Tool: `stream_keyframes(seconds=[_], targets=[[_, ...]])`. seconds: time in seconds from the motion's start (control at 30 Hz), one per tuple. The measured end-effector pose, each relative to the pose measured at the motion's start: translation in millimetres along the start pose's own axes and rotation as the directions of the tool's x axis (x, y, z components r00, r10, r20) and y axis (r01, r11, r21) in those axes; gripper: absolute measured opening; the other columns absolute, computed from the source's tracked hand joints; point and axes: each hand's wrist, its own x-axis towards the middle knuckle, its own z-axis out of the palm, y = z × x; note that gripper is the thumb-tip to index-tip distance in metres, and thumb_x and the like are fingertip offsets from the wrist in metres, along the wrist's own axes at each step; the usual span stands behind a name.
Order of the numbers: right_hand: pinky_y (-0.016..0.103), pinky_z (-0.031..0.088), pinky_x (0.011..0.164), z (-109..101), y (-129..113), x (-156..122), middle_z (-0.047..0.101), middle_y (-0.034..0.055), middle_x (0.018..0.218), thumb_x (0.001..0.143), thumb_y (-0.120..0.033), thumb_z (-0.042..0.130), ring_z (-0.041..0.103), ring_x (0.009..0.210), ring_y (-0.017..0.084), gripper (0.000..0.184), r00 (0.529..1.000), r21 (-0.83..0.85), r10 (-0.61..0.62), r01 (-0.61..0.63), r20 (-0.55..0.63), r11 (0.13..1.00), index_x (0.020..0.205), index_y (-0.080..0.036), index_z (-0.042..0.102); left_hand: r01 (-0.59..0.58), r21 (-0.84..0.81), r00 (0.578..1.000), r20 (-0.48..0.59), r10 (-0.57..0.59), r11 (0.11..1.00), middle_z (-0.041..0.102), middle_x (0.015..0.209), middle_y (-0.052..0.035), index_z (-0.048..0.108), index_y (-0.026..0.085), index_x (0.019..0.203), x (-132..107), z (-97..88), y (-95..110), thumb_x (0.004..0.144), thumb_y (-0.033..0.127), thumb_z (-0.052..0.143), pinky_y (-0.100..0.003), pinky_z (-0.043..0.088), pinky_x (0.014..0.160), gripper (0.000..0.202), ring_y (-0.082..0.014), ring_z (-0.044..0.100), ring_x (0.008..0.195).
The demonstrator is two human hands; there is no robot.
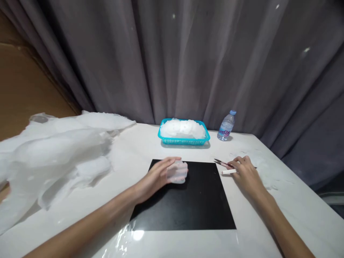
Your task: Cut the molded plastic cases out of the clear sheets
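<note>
My left hand (158,175) rests on the upper left part of a black square mat (188,204) and grips a small translucent white piece (177,172). My right hand (245,172) lies on the white table (282,200) just right of the mat, fingers curled over a white pen-like stick (228,172). A pair of small scissors or tweezers (220,163) lies touching or just beyond its fingertips. Whether the right hand grips either tool I cannot tell.
A turquoise basket (184,140) heaped with white pieces stands behind the mat. A small water bottle (226,126) stands to its right. A large pile of white thin foam or plastic sheeting (53,154) covers the table's left side. Grey curtains hang behind.
</note>
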Motion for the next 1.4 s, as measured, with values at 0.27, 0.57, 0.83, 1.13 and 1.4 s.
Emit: stream_keyframes(seconds=[0.27, 0.57, 0.83, 1.13, 1.4], targets=[[0.041, 0.047, 0.073, 17, -24, 11, 0.064, 0.0108, 0.093, 0.105, -0.028, 0.049, 0.051, 0.087, 0.029, 0.025, 0.987, -0.049, -0.104, 0.098, -0.126, 0.994, 0.090, -0.021, 0.068, -0.390, 0.503, 0.772, -0.277, 0.572, 0.771, 0.073, 0.116, -0.0078, 0.069, 0.015, 0.120, 154, -18.7, 112, 0.093, 0.031, 0.072, -0.037, 0.058, 0.093, 0.031, -0.0223, 0.071, 0.103], [0.040, 0.045, 0.073, 18, -34, 12, 0.063, 0.0093, 0.086, 0.109, -0.034, 0.045, 0.052, 0.086, 0.028, 0.030, 0.985, -0.068, -0.110, 0.102, -0.131, 0.992, 0.089, -0.021, 0.064, -0.104, 0.922, 0.789, -0.151, 0.595, 0.372, 0.063, 0.136, -0.0124, 0.062, 0.016, 0.132, 180, -59.5, 111, 0.101, 0.036, 0.066, -0.052, 0.055, 0.100, 0.038, -0.0287, 0.065, 0.119], [0.041, 0.046, 0.073, 24, -44, 10, 0.063, 0.0120, 0.090, 0.110, -0.041, 0.036, 0.052, 0.088, 0.030, 0.040, 0.986, -0.044, -0.111, 0.107, -0.122, 0.993, 0.102, -0.020, 0.069, -0.081, 0.995, 0.805, 0.103, 0.584, -0.065, 0.061, 0.141, -0.0150, 0.067, 0.022, 0.125, 70, -85.5, 97, 0.092, 0.062, 0.056, -0.053, 0.022, 0.124, 0.053, -0.0387, 0.046, 0.140], [0.041, 0.049, 0.073, 17, -54, 7, 0.059, 0.0186, 0.107, 0.110, -0.047, 0.032, 0.055, 0.100, 0.034, 0.049, 0.978, -0.012, 0.004, -0.007, -0.207, 1.000, 0.117, -0.014, 0.068, 0.457, 0.811, 0.672, -0.046, 0.739, -0.365, 0.053, 0.153, -0.0183, 0.048, 0.023, 0.149, -114, -166.6, 91, 0.104, 0.061, 0.019, -0.059, 0.036, 0.112, 0.065, -0.0421, 0.042, 0.142], [0.040, 0.050, 0.075, 22, -61, 0, 0.060, 0.0167, 0.105, 0.110, -0.040, 0.035, 0.056, 0.097, 0.031, 0.042, 0.982, -0.016, -0.040, 0.038, -0.186, 0.999, 0.112, -0.014, 0.069, 0.410, 0.800, 0.678, 0.053, 0.733, -0.437, 0.047, 0.157, -0.0181, 0.052, 0.017, 0.145, -87, -146.3, 81, 0.108, 0.047, 0.023, -0.053, 0.026, 0.121, 0.056, -0.0374, 0.034, 0.150]])
